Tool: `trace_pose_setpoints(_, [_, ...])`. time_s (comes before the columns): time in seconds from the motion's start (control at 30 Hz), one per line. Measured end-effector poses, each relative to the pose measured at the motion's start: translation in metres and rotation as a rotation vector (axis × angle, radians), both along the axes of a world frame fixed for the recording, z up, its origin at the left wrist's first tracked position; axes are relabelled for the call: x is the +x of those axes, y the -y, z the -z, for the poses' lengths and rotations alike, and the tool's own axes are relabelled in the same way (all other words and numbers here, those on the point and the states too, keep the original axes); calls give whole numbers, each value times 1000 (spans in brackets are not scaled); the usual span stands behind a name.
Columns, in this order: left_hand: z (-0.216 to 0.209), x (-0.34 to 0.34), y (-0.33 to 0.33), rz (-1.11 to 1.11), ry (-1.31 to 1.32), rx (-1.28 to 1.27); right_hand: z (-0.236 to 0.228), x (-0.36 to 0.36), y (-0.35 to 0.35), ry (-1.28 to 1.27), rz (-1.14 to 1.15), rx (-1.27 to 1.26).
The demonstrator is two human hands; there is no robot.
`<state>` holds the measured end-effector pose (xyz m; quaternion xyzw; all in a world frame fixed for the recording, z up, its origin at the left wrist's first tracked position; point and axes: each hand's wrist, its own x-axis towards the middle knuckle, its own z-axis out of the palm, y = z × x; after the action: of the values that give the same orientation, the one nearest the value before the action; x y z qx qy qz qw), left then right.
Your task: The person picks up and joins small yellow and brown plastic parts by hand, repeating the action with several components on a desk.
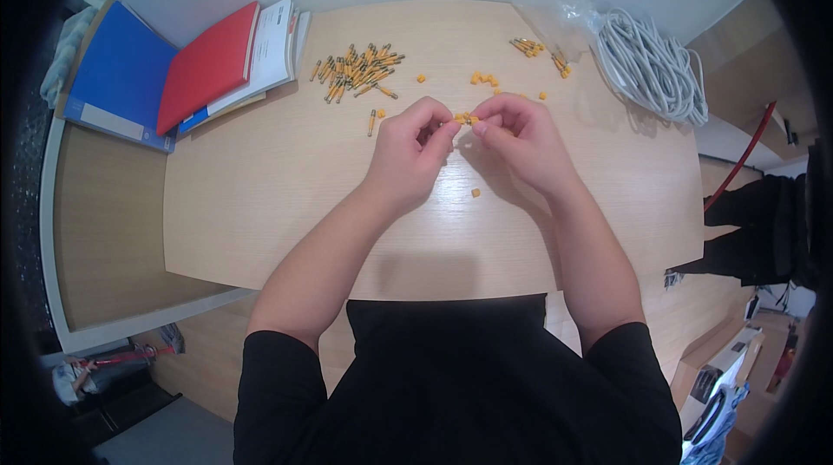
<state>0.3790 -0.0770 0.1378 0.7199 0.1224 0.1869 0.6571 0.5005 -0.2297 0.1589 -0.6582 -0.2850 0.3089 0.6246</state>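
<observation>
My left hand (415,146) and my right hand (524,140) meet above the middle of the table, each pinched shut with fingertips and thumb. Between them is a small orange piece with a bit of metal (466,119); the fingers hide most of it. Left of my left hand lie a single orange rod with metal ends (371,122) and a small orange block (381,114). Beyond them a loose pile of such rods (356,71) is spread out. Another orange block (475,193) sits nearer to me, below the hands.
Several orange blocks (484,79) lie past my hands. More orange rods (527,47) are at the far right, by a clear plastic bag (566,9) and a coiled grey cable (652,66). A red folder (208,66) and a blue binder (121,75) occupy the left side.
</observation>
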Motion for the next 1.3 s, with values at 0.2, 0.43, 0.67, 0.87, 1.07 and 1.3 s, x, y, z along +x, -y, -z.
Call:
trace_pose_setpoints(0.2, [-2, -1, -1, 48, 26, 70, 0, 3, 2, 61, -7, -45])
trace_pose_setpoints(0.43, [-3, 0, 2, -13, 0, 99, 23, 80, 35, 554, 574, -255])
trace_pose_setpoints(0.67, [-7, -3, 4, 61, -70, 225, 40, 103, 30, 764, 729, -717])
trace_pose_setpoints(0.87, [-10, -1, 6, 31, -66, 261, 49, 105, 33, 719, 791, -597])
trace_pose_setpoints(1.07, [-13, -6, 6, 41, -21, 321, -6, 44, 23, -507, 341, 165])
trace_pose_setpoints(1.3, [-14, -7, 3, 12, -13, 549, -8, 3, -1, -696, 6, 73])
